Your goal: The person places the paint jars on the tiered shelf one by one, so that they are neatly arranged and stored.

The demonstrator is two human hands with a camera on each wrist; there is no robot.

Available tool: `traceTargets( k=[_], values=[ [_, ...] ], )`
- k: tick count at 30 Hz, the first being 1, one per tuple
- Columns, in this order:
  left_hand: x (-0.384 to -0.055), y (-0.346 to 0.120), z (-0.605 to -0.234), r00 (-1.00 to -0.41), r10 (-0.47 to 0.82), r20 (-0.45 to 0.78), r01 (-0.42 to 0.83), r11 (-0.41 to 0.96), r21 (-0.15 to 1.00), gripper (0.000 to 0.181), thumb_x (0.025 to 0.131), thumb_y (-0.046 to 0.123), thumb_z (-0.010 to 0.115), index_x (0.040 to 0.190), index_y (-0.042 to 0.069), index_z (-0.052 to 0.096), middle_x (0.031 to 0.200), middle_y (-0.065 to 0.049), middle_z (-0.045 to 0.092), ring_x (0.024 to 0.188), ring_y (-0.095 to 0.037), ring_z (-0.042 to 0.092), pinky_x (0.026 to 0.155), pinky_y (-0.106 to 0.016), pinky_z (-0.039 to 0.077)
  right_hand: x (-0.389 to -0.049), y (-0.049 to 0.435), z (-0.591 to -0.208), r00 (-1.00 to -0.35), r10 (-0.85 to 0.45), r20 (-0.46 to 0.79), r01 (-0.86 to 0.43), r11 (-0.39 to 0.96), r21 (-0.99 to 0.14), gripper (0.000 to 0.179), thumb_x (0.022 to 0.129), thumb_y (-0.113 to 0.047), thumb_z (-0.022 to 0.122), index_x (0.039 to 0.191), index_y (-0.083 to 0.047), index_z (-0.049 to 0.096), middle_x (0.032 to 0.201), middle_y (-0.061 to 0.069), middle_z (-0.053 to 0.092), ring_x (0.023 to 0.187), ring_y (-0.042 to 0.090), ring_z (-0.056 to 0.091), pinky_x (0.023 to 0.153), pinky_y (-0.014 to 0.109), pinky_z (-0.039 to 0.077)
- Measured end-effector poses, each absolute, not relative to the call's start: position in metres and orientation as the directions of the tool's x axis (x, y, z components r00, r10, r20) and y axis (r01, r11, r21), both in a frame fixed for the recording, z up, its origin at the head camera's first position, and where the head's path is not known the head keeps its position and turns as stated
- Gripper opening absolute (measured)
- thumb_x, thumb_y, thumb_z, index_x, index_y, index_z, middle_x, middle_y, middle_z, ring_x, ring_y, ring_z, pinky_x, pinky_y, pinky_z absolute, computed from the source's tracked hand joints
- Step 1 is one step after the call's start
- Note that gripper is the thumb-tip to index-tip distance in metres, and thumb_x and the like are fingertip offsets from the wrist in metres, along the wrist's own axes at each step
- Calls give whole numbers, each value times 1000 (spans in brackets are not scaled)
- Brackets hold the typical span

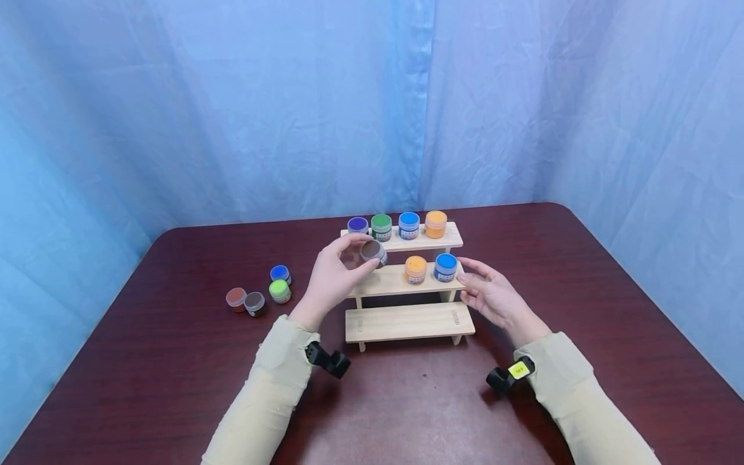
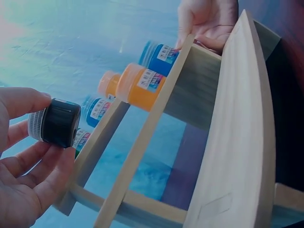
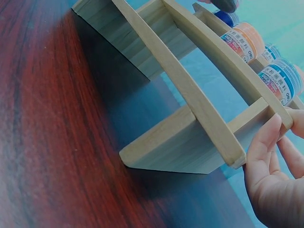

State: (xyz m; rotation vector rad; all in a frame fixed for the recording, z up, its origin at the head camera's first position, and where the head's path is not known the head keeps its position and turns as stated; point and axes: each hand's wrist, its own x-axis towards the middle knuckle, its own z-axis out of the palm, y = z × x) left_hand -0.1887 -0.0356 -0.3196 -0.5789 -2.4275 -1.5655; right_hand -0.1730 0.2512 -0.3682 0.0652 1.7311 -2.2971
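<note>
Left hand: just below the centre of the frame, the left hand (image 1: pixel 334 278) pinches a brown-lidded jar (image 1: pixel 374 252) between thumb and fingers.
Held jar: at the centre of the frame, in the air beside the stand's upper steps (from the left wrist view, its body looks nearly black).
Right hand: right of centre, the right hand (image 1: pixel 494 297) grips the right end of the middle step with thumb and fingers.
Stand: a three-step pale wooden stand (image 1: pixel 409 323), at the centre of the frame.
Top row: left to right, a purple-lidded jar (image 1: pixel 358 224), a green jar (image 1: pixel 381 227), a blue jar (image 1: pixel 409 225) and an orange jar (image 1: pixel 436 224).
Middle row: a second orange jar (image 1: pixel 415 270), then a second blue jar (image 1: pixel 445 267) near the right fingertips.
Loose jars: left of centre, dark blue (image 1: pixel 279 274), lime green (image 1: pixel 280 291), reddish brown (image 1: pixel 236 299) and dark brown (image 1: pixel 254 303).
Surroundings: a dark reddish table (image 1: pixel 401 413) below; pale blue curtains (image 1: pixel 290 97) across the upper frame.
</note>
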Motion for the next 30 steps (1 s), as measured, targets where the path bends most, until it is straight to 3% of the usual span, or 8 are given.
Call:
traceTargets(
  k=[6, 12, 30],
  values=[
    [-189, -28, -323, -907, 254, 337, 414, 388, 823, 35, 83, 12, 72, 117, 8, 64, 109, -9, 65, 92, -20, 60, 79, -33, 53, -173, 252, -368, -965, -179, -193, 236, -264, -935, 40, 96, -8, 53, 133, -13, 39, 91, -6, 61, 74, 4, 57, 68, 16, 50],
    [-189, -22, -326, -904, 300, 305, 406, 378, 832, 37, 83, 12, 73, 118, 7, 62, 110, -9, 65, 97, -20, 63, 85, -32, 55, -173, 252, -367, -964, -182, -195, 240, -274, -931, 44, 96, -8, 53, 137, -10, 36, 90, -6, 61, 73, 4, 57, 67, 16, 50],
    [-189, -16, -336, -896, 348, 275, 412, 424, 807, 35, 82, 10, 74, 115, 7, 63, 112, -6, 64, 96, -16, 63, 83, -26, 55, -171, 253, -369, -963, -178, -201, 242, -249, -938, 41, 96, -9, 52, 134, -14, 39, 92, -6, 59, 71, 4, 54, 69, 15, 50]
  ],
)
